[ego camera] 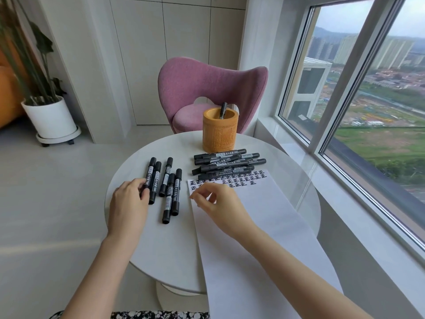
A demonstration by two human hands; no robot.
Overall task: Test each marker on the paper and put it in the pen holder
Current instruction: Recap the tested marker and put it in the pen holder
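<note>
Markers (168,199): black, white-labelled barrels

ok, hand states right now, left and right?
Left hand: fingers curled round the leftmost marker.
Right hand: loosely curled over the paper, holding nothing.

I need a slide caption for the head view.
Left hand grips the leftmost marker near the paper; another marker stands in the pen holder.
</note>
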